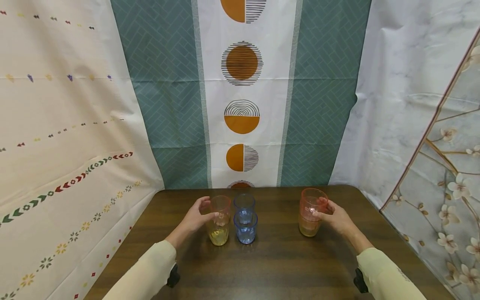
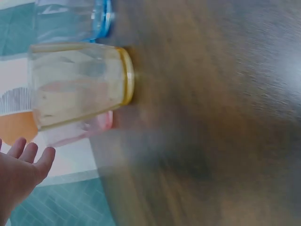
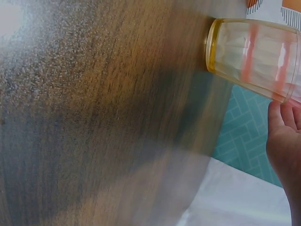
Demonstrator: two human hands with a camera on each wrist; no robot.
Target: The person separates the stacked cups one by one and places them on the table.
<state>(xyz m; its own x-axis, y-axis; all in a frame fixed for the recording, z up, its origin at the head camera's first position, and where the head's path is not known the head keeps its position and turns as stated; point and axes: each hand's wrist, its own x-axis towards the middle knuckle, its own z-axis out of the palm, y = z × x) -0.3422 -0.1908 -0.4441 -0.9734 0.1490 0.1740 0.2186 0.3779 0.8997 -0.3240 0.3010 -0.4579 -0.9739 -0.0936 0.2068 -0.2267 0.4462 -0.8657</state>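
Note:
My left hand [image 1: 196, 216] is beside a clear pink cup [image 1: 220, 203], fingers spread behind it and thumb in front. A yellow cup [image 2: 80, 84] stands before the pink one, which shows past its side in the left wrist view; both are upright. My right hand [image 1: 335, 216] holds another pink cup [image 1: 313, 203] between thumb and fingers. Its lower part appears to sit inside a second yellow cup [image 3: 230, 49], whose rim lies close to my fingertips. The yellow base rests on the table.
Two clear blue cups, a front one [image 1: 246, 233] and a rear one [image 1: 244, 201], stand just right of the left-hand pair. The dark wooden table [image 1: 255, 271] carries everything. A patterned curtain [image 1: 172, 104] hangs behind its far edge, with cloths on both sides.

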